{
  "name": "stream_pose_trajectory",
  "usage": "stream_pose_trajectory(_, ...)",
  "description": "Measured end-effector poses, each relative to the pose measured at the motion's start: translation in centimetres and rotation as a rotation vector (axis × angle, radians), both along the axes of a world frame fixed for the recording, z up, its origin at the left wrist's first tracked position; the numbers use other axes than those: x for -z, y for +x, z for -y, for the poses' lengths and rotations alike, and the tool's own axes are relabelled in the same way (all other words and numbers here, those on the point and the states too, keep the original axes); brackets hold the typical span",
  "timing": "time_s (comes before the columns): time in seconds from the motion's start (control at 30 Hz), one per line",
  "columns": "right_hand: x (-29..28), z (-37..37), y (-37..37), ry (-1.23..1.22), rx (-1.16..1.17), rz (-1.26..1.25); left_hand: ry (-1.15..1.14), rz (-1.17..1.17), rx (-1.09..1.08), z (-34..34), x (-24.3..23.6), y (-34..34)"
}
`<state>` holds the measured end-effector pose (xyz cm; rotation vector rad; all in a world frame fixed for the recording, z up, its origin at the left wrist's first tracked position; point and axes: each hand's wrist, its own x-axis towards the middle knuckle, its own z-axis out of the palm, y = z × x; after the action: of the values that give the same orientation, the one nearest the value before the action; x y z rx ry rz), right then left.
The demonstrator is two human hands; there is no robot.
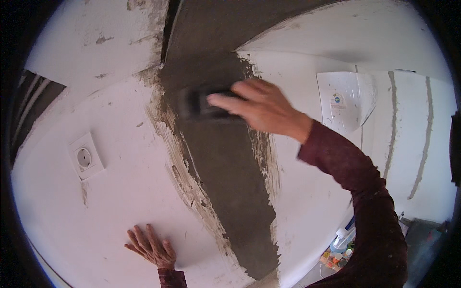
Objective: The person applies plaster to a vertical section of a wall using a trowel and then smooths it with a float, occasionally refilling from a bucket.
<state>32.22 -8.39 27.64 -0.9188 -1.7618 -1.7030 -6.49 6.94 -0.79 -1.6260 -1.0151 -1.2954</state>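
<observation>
We have our right hand (266, 108) on the upper part of the gray strip (225, 192) that runs down the white wall (125, 192). Its fingers are bent part way around a black block (196, 103), and it has hold of it. The block is over the top part of the gray strip; it is too blurry for us to tell its exact shape. Our left hand (152, 249) is wide open, with its fingers spread on the wall, low and to the left of the gray strip. It holds nothing. A white socket (84, 157) is also left of the gray strip, higher than our left hand. To the right of the gray strip we see a shiny white basin (335, 113) and two thin gray lines (392, 125).
</observation>
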Motion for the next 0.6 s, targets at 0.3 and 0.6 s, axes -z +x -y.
stream_pose_trajectory(0.3, -1.3, -1.7, 3.3, -0.054, -0.015, -0.147, 0.004, -0.013, 0.004, 0.5, 0.3, -0.4)
stream_pose_trajectory(0.6, 2.8, -4.3, -6.1, -0.002, -0.114, -0.711, 0.01, -0.019, -0.023, 0.4, -0.2, 0.3)
